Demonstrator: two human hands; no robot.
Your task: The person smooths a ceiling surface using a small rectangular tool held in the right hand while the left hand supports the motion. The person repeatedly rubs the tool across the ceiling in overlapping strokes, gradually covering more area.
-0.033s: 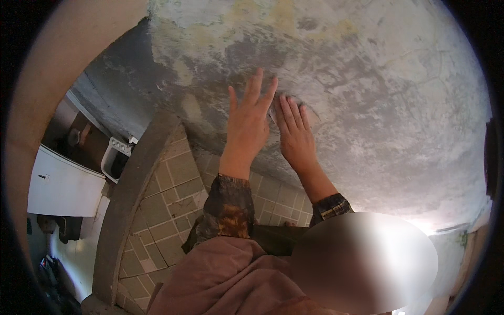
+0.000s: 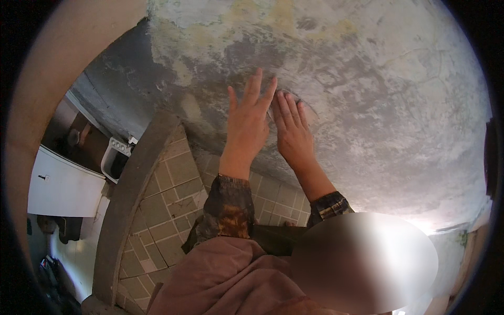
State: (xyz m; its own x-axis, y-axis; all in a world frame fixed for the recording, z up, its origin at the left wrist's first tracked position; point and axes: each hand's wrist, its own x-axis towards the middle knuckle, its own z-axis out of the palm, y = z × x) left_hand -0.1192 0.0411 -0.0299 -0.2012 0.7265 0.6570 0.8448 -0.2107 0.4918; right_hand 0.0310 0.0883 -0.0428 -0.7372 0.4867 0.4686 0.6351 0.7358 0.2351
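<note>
A patchy grey and whitish plaster wall [image 2: 367, 131] fills most of the view in front of me. My left hand [image 2: 248, 126] lies against it with the fingers spread, holding nothing. Close on its right, my right hand [image 2: 294, 128] keeps its fingers together and presses flat on the wall. Beneath those fingers is a thin sheet [image 2: 312, 114], its pale edge showing to the right of them. Most of that sheet is hidden by the hand, so its kind cannot be made out for certain.
Below lies a floor of greenish-grey tiles [image 2: 178, 173], bordered by a raised grey ledge [image 2: 137, 210] on the left. Beyond the ledge stand a white cabinet or appliance [image 2: 65, 184] and a small white-framed machine with knobs [image 2: 115, 157]. A brown column edge curves along the far left.
My right hand has slid slightly up and left along the wall, with the thin sheet under it. My left hand stays in place.
</note>
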